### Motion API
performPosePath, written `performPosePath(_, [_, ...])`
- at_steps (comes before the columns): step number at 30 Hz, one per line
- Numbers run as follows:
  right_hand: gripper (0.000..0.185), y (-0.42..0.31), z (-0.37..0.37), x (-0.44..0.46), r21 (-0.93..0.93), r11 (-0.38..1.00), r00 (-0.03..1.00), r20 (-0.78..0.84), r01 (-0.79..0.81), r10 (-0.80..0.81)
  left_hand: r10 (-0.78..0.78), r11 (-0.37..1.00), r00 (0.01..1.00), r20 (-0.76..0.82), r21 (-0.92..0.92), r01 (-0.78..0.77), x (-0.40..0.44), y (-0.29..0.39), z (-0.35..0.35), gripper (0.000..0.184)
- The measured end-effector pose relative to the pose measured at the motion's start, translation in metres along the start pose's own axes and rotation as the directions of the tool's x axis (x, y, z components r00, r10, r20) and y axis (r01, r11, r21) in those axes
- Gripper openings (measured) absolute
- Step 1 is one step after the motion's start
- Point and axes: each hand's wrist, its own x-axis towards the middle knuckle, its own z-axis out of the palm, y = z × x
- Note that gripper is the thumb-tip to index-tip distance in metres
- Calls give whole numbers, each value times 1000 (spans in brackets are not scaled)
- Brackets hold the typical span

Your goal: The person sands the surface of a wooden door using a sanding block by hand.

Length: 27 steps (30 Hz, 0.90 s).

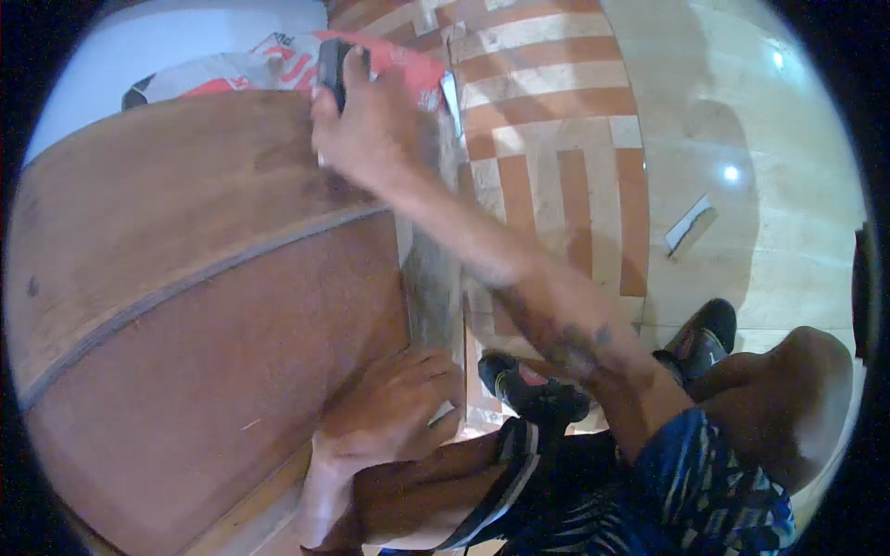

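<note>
My right hand reaches to the far end of a brown wooden panel, its fingers closed around a dark rectangular block. What kind of block it is does not show clearly, and my palm hides its lower part. Closer to me, my left hand is at the near corner of the reddish-brown lower panel, above my knee. Its fingers are curled, and a small whitish patch shows beside them; what they hold, if anything, I cannot make out. A grey strip runs between the two wooden surfaces.
Behind the panel lies a crumpled red and white printed bag beside a pale blue-white surface. To the right is a floor with striped tiles and plain beige tiles. A white scrap lies there, near my dark shoes.
</note>
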Motion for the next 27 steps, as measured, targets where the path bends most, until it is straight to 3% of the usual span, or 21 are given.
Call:
performPosePath(1, [71,-7,6,-25,-128,988,993,-61,88,-97,-40,998,999,26,46,39,0,-1,3,18])
performPosePath(3, [70,-40,6,-94,-68,944,943,-70,322,-327,-84,993,995,52,87,79,-5,-4,5,17])
performPosePath(6, [69,-37,12,-98,121,890,896,-2,441,-444,13,999,1000,-11,-30,-13,-8,-4,-1,17])
performPosePath(7, [70,-32,7,-76,9,935,935,2,355,-355,49,996,998,-33,-74,-51,-6,-1,-5,18])
performPosePath(9, [71,-10,12,-8,84,995,998,2,59,-59,85,987,995,-49,-129,-91,0,-1,-14,19])
performPosePath(12, [73,-2,16,-27,-47,993,988,-97,112,-116,-16,1000,998,-60,-22,14,-7,-13,1,15])
performPosePath(13, [73,-16,17,-65,-147,951,930,-213,273,-300,-65,998,998,-25,17,65,-5,-13,-3,13])
performPosePath(14, [74,-18,18,-85,-79,940,927,-158,332,-341,-144,989,987,71,46,141,-6,-8,-9,12])
performPosePath(16, [74,-25,10,-113,65,914,917,-33,400,-399,-81,996,993,84,-37,85,-7,-2,-12,11])
performPosePath(17, [72,-20,6,-99,93,951,953,36,295,-299,53,990,998,-44,-125,-58,-2,-3,-15,12])
performPosePath(19, [69,14,25,-38,-64,989,976,-163,135,-144,148,971,981,-123,-168,-168,1,-6,-13,14])
performPosePath(21, [67,27,13,-12,-63,998,996,-92,17,-22,92,990,996,6,-105,-91,2,-7,-9,16])
performPosePath(22, [67,29,7,-3,-59,998,997,-69,-35,31,52,995,999,-1,-86,-52,3,-4,-10,16])
performPosePath(23, [67,25,19,-31,-109,991,980,-173,82,-100,12,998,1000,-2,-70,-12,2,-3,-10,15])
performPosePath(25, [68,-19,9,-104,19,968,965,-94,249,-246,-76,995,997,16,-61,77,-4,-3,0,15])
performPosePath(27, [69,-22,1,-106,84,969,973,-33,232,-230,-95,991,995,36,-88,97,-12,-3,7,14])
